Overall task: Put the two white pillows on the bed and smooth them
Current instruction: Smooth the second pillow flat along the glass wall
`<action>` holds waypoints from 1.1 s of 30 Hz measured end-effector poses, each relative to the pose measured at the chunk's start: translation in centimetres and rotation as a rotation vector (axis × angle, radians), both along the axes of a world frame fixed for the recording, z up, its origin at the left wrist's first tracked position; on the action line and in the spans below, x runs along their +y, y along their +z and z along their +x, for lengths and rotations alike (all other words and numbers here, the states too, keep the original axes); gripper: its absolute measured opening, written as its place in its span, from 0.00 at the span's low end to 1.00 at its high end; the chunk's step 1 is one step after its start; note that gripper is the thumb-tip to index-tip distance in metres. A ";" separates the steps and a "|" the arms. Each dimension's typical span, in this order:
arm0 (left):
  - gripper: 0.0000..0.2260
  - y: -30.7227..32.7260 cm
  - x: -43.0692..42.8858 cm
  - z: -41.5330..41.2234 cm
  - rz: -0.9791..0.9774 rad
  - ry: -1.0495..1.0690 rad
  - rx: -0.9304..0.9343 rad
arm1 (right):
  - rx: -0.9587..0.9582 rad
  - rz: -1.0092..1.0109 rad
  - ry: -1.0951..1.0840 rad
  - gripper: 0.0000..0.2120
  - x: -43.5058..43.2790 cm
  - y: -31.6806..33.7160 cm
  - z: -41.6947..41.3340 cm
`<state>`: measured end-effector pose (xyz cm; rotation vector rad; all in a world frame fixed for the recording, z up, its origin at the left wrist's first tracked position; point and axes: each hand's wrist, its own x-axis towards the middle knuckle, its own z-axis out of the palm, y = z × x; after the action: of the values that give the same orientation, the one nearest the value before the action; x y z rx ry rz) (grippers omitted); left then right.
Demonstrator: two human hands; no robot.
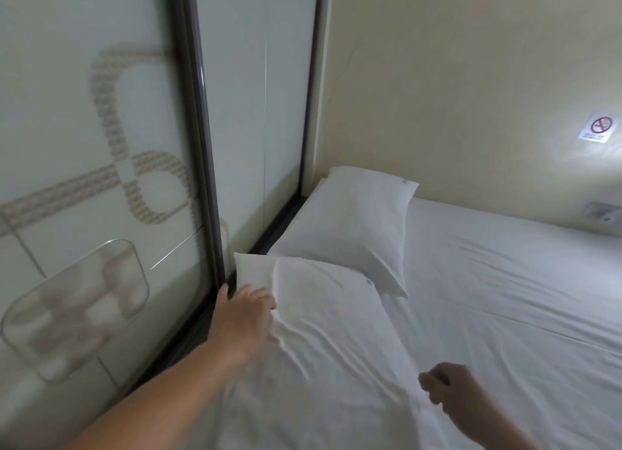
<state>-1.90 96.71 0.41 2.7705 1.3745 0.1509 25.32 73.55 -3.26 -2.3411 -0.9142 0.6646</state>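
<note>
Head cam: left hand (247, 310) lies open on near pillow (323, 342); right hand (447, 394) pinches its edge; far pillow (353, 227) touches it.

Far pillow (350, 227): white, plump, rectangular, lying flat on the bed (505, 281) in the corner where its head meets the wall; small dark button at one corner. Near pillow (319, 331): white, flatter, creased with folds across its case, lying on the bed just in front of the far pillow, its far corner overlapping the far pillow's near edge.
</note>
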 end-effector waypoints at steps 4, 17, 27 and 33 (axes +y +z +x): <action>0.31 -6.9 -2.8 -1.2 -0.582 0.280 -0.075 | 0.001 -0.120 -0.066 0.12 0.6 -2.0 -1.7; 0.47 -11.1 -2.7 -1.4 -0.976 0.639 -0.764 | 0.266 -0.040 -0.301 0.38 3.8 -7.4 -4.9; 0.23 -7.8 2.5 1.2 -0.825 0.319 -0.808 | 0.243 0.160 -0.484 0.24 3.4 -6.7 -8.1; 0.54 -11.4 -1.9 -5.6 -0.944 0.567 -0.317 | 0.333 0.037 -0.457 0.39 2.2 -7.4 -8.2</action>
<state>-7.48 94.83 -11.00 1.5057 1.5456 -0.0418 17.09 75.71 -10.65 -2.2027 -0.2297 0.7965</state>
